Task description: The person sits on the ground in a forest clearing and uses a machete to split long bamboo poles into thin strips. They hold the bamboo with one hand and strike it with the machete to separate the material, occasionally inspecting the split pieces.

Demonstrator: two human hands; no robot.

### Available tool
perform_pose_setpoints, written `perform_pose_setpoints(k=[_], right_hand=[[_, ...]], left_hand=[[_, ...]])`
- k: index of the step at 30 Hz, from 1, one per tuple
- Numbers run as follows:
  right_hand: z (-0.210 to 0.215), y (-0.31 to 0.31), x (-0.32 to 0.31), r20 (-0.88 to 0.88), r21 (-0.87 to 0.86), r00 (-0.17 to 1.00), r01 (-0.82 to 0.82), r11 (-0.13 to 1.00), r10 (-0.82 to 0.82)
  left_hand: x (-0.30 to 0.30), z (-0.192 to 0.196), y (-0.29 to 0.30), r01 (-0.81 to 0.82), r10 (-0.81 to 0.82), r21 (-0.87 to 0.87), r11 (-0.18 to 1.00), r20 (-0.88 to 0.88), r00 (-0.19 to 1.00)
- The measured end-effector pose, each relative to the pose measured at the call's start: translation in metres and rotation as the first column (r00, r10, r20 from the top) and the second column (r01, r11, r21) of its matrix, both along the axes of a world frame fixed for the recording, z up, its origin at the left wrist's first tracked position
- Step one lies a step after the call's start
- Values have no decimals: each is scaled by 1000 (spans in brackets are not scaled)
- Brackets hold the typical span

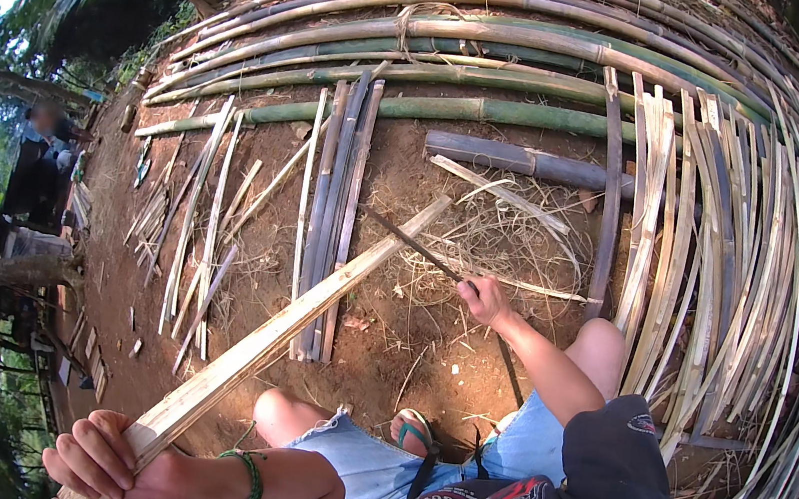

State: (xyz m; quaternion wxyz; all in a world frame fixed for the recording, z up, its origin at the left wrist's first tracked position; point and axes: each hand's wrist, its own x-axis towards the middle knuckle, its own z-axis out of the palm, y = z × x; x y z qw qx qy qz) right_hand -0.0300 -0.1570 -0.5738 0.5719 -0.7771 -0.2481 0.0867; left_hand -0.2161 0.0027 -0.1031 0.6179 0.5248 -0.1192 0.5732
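My left hand (104,461) grips the near end of a long pale bamboo slat (295,317) that runs up and to the right, its far end near the middle of the view. A green band circles that wrist. My right hand (482,299) is closed on the handle of a long dark knife (411,242), whose blade points up-left and lies against the slat's upper part. I am squatting in denim shorts and a sandal (414,431) on brown earth.
Whole green and tan bamboo poles (465,56) lie stacked at the back. Many split strips (722,252) curve along the right. More flat slats (339,171) and loose shavings lie on the dirt. Another person (38,162) stands far left among trees.
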Motion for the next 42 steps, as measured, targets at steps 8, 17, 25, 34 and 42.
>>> perform_pose_setpoints(k=[8,17,25,34,42], right_hand=[[-35,18,-7,-526,-269,802,161,950,-285],[28,39,-30,-101,76,986,140,987,-132],[40,38,-28,-156,-204,983,63,977,-96],[-25,15,-11,-161,-229,972,130,965,-169],[-3,17,14,-210,-259,971,55,964,-112]], left_hand=[[-1,-4,24,-51,55,-61,997,62,997],[-7,-5,62,97,-91,-47,994,116,989],[-19,-13,81,158,-156,-9,987,100,983],[-7,-15,75,126,-116,-70,990,130,985],[-3,-22,74,122,-117,-20,992,173,978]])
